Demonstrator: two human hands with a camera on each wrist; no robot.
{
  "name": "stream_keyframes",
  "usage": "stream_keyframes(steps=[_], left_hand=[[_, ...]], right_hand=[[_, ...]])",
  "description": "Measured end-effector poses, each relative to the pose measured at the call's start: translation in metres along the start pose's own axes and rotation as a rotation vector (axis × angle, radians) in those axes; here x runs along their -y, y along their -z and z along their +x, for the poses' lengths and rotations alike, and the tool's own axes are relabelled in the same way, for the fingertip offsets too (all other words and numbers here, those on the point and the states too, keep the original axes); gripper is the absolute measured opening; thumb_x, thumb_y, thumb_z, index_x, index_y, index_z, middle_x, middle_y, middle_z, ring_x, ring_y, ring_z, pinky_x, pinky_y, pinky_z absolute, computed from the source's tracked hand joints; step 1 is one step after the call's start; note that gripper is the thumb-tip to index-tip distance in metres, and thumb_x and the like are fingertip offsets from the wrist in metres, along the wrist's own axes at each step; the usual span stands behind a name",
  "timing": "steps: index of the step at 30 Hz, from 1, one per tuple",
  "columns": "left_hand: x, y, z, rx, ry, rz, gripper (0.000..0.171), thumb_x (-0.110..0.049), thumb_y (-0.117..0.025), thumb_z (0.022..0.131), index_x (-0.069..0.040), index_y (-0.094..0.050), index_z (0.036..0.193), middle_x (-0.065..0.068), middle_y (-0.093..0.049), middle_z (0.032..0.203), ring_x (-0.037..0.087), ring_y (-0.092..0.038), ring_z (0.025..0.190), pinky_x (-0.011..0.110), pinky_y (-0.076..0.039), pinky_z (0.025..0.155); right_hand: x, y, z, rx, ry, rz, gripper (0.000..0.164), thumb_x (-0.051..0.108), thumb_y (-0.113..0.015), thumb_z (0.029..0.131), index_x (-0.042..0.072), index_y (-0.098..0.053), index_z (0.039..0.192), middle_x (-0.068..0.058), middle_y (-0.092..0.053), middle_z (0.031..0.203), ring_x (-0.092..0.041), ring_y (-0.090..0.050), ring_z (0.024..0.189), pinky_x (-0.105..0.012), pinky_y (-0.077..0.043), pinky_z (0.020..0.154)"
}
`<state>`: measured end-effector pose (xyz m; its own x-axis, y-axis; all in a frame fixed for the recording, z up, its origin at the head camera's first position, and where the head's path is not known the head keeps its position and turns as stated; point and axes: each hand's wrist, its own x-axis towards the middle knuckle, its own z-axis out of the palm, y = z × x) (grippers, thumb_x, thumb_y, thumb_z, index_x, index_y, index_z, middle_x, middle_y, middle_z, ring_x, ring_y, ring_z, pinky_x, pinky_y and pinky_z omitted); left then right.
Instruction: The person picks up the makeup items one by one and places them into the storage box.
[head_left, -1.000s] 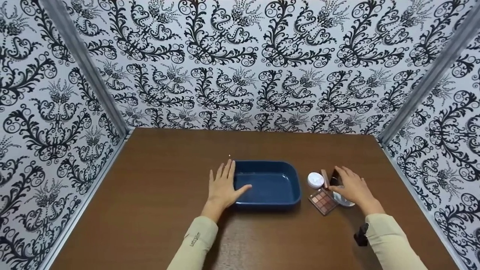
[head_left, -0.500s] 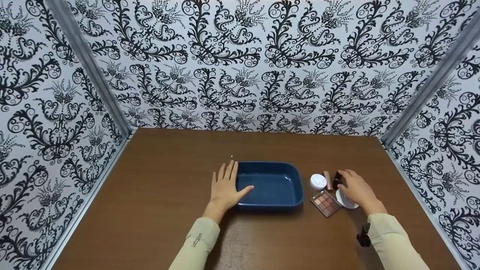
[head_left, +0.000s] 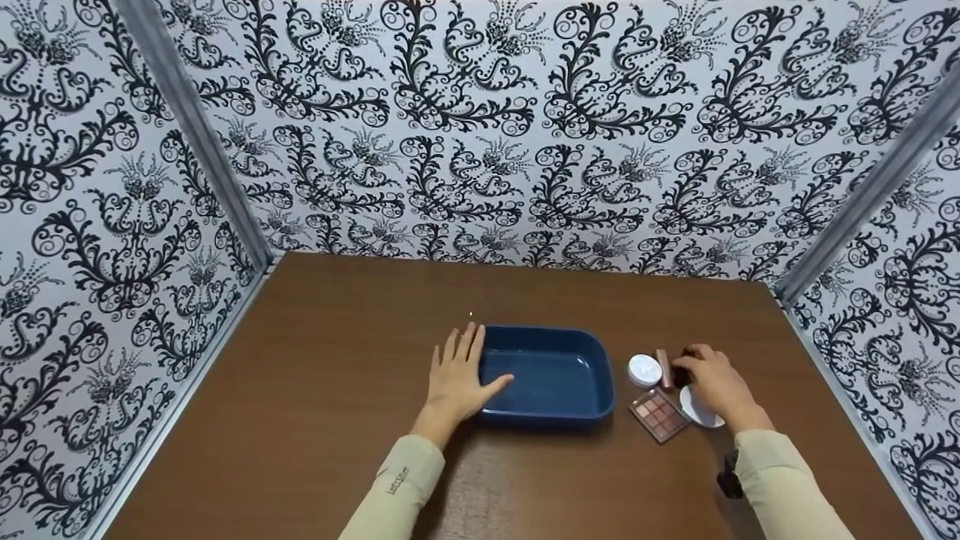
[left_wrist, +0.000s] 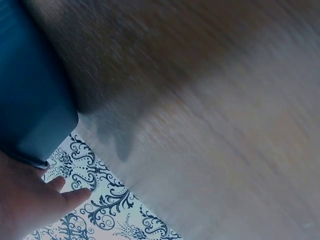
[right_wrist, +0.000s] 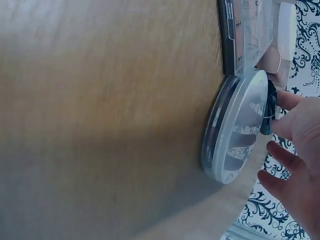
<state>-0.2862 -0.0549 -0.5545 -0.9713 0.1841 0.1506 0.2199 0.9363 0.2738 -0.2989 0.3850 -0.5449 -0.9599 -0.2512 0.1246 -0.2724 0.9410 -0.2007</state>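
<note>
My left hand [head_left: 456, 382] rests on the left rim of a blue rectangular dish [head_left: 544, 384], fingers straight and thumb reaching over the inside. At the right, my right hand [head_left: 721, 388] pinches a small dark item [right_wrist: 270, 107] between thumb and forefinger; its kind is mostly hidden. Under that hand lies a round white-lidded compact [right_wrist: 241, 130], partly covered in the head view. An eyeshadow palette [head_left: 658, 417] touches or nearly touches the compact. Beside it stand a round white jar [head_left: 645, 370] and a slim rose-gold tube [head_left: 664, 372].
The brown wooden table [head_left: 315, 375] is enclosed by patterned white-and-black walls [head_left: 480, 150] at the back and both sides. A dark device [head_left: 729, 480] sits at the right wrist, under the sleeve.
My right hand's fingers have drawn in and closed on the small dark item. The left hand stays on the dish's rim. The head view has shifted slightly.
</note>
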Motion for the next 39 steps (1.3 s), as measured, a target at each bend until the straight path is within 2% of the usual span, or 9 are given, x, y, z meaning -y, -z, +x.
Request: stream_keyframes(steps=[7,12,16,24,32,39], left_hand=[[-0.001,0.005,-0.001,0.016,-0.009,-0.014,0.099,-0.079,-0.045,0.086,-0.022,-0.015,0.162,0.004,-0.022,0.167,0.032,-0.022,0.154,0.059,-0.024,0.12],[0.001,0.006,-0.002,0.023,0.002,0.0,0.099,-0.079,-0.044,0.086,-0.023,-0.015,0.162,0.003,-0.022,0.167,0.031,-0.022,0.154,0.058,-0.023,0.121],[0.001,0.006,-0.002,0.019,0.003,0.008,0.098,-0.08,-0.044,0.086,-0.023,-0.016,0.162,0.003,-0.022,0.167,0.031,-0.022,0.154,0.058,-0.023,0.121],[0.001,0.002,0.001,0.0,0.006,0.047,0.094,-0.077,-0.044,0.088,-0.022,-0.019,0.161,0.003,-0.024,0.167,0.031,-0.025,0.153,0.058,-0.024,0.121],[0.001,0.001,-0.001,-0.008,0.001,0.042,0.091,-0.075,-0.044,0.09,-0.023,-0.023,0.16,0.003,-0.023,0.167,0.031,-0.025,0.153,0.059,-0.024,0.12],[0.002,-0.001,0.0,-0.021,-0.004,0.037,0.089,-0.075,-0.044,0.089,-0.023,-0.024,0.16,0.002,-0.024,0.167,0.03,-0.026,0.152,0.059,-0.025,0.119]], right_hand=[[-0.004,0.001,0.008,-0.023,-0.019,-0.013,0.028,-0.004,-0.058,0.089,0.006,-0.074,0.111,-0.03,-0.053,0.124,-0.054,-0.049,0.111,-0.065,-0.048,0.083],[-0.005,0.0,0.008,0.003,-0.033,0.013,0.029,-0.005,-0.062,0.086,0.006,-0.073,0.11,-0.031,-0.052,0.124,-0.053,-0.048,0.111,-0.065,-0.048,0.083],[-0.006,0.003,0.006,-0.008,-0.017,-0.009,0.028,-0.005,-0.067,0.083,0.005,-0.073,0.108,-0.029,-0.054,0.123,-0.052,-0.05,0.111,-0.064,-0.049,0.084],[-0.007,0.009,0.005,-0.112,0.018,-0.046,0.022,0.002,-0.069,0.088,-0.002,-0.066,0.11,-0.024,-0.063,0.111,-0.047,-0.059,0.102,-0.061,-0.05,0.085],[0.007,0.019,0.006,-0.215,-0.041,0.006,0.026,0.013,-0.069,0.092,-0.003,-0.064,0.112,-0.026,-0.068,0.108,-0.049,-0.065,0.095,-0.064,-0.05,0.078],[0.023,0.024,0.009,-0.3,-0.034,0.061,0.026,0.016,-0.071,0.091,-0.003,-0.066,0.109,-0.025,-0.071,0.1,-0.047,-0.067,0.087,-0.063,-0.05,0.074]])
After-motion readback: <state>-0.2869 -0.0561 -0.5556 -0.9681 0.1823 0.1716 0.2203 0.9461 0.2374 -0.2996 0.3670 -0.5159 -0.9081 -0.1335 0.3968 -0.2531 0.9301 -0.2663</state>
